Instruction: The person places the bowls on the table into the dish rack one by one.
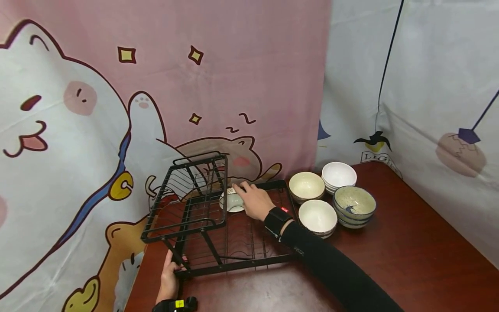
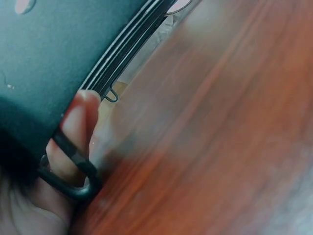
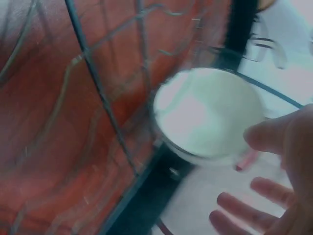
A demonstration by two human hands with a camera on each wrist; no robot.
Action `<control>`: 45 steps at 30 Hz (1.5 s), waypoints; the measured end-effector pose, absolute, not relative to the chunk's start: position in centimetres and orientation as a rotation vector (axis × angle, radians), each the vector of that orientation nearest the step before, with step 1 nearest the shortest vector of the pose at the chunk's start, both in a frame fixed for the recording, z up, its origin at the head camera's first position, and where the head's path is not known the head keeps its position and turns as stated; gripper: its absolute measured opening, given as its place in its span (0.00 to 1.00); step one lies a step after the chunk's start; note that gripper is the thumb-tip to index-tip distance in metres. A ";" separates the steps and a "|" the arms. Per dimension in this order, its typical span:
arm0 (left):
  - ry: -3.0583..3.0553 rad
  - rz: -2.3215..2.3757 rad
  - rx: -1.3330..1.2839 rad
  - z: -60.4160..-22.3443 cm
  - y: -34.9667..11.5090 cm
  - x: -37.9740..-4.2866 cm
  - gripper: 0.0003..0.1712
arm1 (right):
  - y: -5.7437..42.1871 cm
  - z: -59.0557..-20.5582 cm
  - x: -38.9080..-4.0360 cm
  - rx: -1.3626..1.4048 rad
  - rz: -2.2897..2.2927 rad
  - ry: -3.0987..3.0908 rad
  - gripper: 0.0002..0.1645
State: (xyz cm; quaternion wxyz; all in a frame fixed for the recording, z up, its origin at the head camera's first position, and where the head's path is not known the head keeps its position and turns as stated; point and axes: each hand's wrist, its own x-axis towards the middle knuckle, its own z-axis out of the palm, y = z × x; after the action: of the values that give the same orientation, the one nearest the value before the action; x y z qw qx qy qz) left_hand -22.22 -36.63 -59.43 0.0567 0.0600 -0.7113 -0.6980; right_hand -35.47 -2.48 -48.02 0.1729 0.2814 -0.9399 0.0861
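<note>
On the counter [image 1: 421, 260], the rack [image 1: 238, 264] is gripped lower left by the left hand [image 1: 169, 275]; mid-frame, its bowl [image 1: 233, 203] could be toppled if nudged by the right hand [image 1: 255, 201], fingers spread.

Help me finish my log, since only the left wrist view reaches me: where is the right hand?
Observer: The right hand is at a bowl in the black rack.
Operator: Which way does that bowl face?
Observer: Towards the right wrist camera; that view looks into its hollow.
Operator: Any others about?
Observer: Yes, four groups of other bowls stand on the table, to the right of the rack in the head view.
</note>
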 end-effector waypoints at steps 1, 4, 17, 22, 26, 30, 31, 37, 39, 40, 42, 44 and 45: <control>-2.155 -2.123 0.181 -59.4 -36.6 -22.2 0.40 | -1.7 -47.4 -35.0 0.798 0.266 -2.646 0.42; -2.142 -2.142 0.162 -59.4 -36.7 -22.2 0.38 | 1.4 -45.5 -33.6 0.774 0.373 -2.645 0.41; -2.164 -2.129 0.107 -58.9 -37.5 -21.9 0.35 | 16.7 -45.4 -29.6 0.448 0.625 -2.726 0.43; -2.150 -2.147 0.093 -59.2 -37.7 -21.8 0.37 | 18.0 -47.0 -29.4 0.469 0.503 -2.754 0.34; -2.157 -2.141 0.080 -59.6 -37.6 -21.9 0.38 | 18.1 -47.7 -29.7 0.491 0.371 -2.755 0.24; -2.186 -2.110 0.106 -59.7 -37.3 -21.8 0.35 | 18.0 -48.1 -30.4 0.487 0.294 -2.795 0.15; -2.189 -2.104 0.115 -59.7 -37.2 -21.8 0.35 | 18.0 -48.3 -30.7 0.480 0.294 -2.798 0.13; -2.226 -2.066 0.129 -59.5 -36.9 -22.1 0.36 | 18.2 -49.1 -31.1 0.433 0.347 -2.785 0.16; -2.221 -2.075 0.132 -59.4 -36.8 -22.2 0.37 | 18.2 -49.2 -31.2 0.435 0.361 -2.795 0.18; -2.219 -2.082 0.137 -59.4 -36.8 -22.1 0.37 | 18.3 -49.2 -31.4 0.439 0.370 -2.799 0.18; -2.211 -2.090 0.137 -59.4 -36.9 -22.1 0.38 | 18.2 -49.2 -31.6 0.454 0.382 -2.804 0.19; -2.215 -2.084 0.142 -59.4 -36.9 -22.1 0.38 | 18.2 -49.1 -31.6 0.466 0.386 -2.807 0.19; -2.216 -2.083 0.144 -59.4 -36.9 -22.1 0.38 | 18.2 -49.0 -31.6 0.468 0.388 -2.805 0.20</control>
State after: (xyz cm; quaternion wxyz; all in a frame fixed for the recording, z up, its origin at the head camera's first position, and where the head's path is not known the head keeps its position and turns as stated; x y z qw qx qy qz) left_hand -22.05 -36.88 -59.40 0.0482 0.0471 -0.7270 -0.6833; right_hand -31.64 18.23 -49.03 0.1353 0.1616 -0.9683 0.1340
